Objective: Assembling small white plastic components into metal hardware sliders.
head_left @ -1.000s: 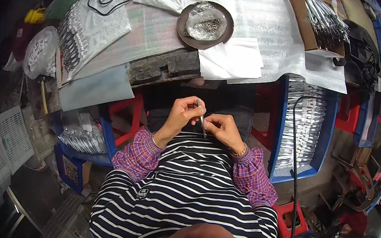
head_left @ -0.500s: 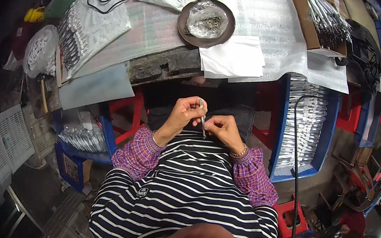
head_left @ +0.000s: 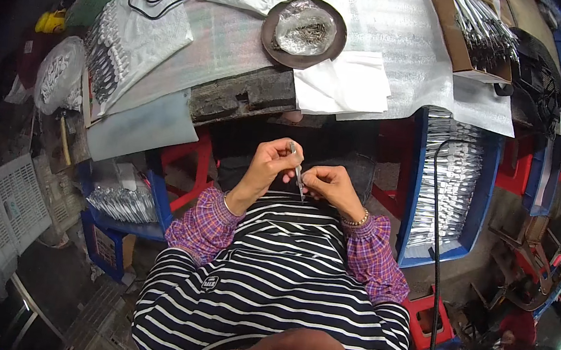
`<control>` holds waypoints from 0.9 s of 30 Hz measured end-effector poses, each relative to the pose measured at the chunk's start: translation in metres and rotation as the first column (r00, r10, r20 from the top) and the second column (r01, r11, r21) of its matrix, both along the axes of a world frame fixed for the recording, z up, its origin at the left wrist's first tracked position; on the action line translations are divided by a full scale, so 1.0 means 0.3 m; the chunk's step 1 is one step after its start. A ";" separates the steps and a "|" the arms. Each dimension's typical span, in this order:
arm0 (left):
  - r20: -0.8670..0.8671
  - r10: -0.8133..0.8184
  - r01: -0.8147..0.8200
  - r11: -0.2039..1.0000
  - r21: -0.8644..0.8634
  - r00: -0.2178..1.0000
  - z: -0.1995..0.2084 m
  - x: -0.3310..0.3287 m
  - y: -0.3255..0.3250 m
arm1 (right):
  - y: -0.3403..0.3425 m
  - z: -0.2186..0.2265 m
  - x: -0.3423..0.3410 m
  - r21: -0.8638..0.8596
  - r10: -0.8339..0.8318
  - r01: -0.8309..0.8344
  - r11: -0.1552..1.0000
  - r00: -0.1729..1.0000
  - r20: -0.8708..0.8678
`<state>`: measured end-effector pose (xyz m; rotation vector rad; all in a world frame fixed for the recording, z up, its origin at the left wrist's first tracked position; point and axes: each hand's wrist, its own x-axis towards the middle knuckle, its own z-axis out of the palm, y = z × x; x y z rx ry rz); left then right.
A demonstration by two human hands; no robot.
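Above my lap, my left hand is closed around the upper part of a slim silvery metal piece, which slants down toward my apron. My right hand pinches with thumb and forefinger right beside the piece's lower half. Whatever lies between those right fingertips is too small or hidden to make out. Beyond the hands, on the table, a dark round plate carries a clear plastic bag of small metal bits. White sheets lie at the table's near edge, by the plate.
A blue bin of silvery metal pieces stands at the right, crossed by a thin black rod. Another blue bin holds similar pieces at the left. Red stools flank my legs. A cardboard box sits at the far right.
Both hands have shifted very slightly, and the metal piece leans a little more to the left at its top. The grip of each hand looks the same.
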<state>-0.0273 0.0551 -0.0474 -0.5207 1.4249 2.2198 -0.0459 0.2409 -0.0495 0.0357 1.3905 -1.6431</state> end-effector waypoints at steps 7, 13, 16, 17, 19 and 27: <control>0.016 0.044 -0.044 0.999 -0.010 0.999 0.007 0.001 -0.003 | 0.013 0.018 -0.012 0.003 0.034 -0.034 0.999 0.999 0.004; 0.031 0.053 -0.053 0.999 -0.011 0.998 0.006 0.002 -0.008 | 0.019 0.012 -0.008 0.014 0.036 -0.036 0.999 0.999 0.023; 0.044 0.053 -0.053 0.999 0.001 0.998 0.007 0.003 -0.010 | 0.025 0.007 -0.006 0.008 0.034 -0.034 0.999 0.999 0.034; 0.044 0.052 -0.052 0.999 0.002 0.998 0.006 0.003 -0.010 | 0.027 0.005 -0.005 0.008 0.033 -0.033 0.999 0.999 0.034; 0.048 0.045 -0.046 0.999 0.015 0.998 0.003 0.003 -0.011 | 0.027 0.001 -0.003 0.010 0.032 -0.032 0.999 0.999 0.034; 0.040 0.075 -0.078 0.995 0.064 0.996 -0.001 0.005 -0.009 | 0.022 0.000 0.000 0.026 -0.001 -0.001 1.000 0.998 0.061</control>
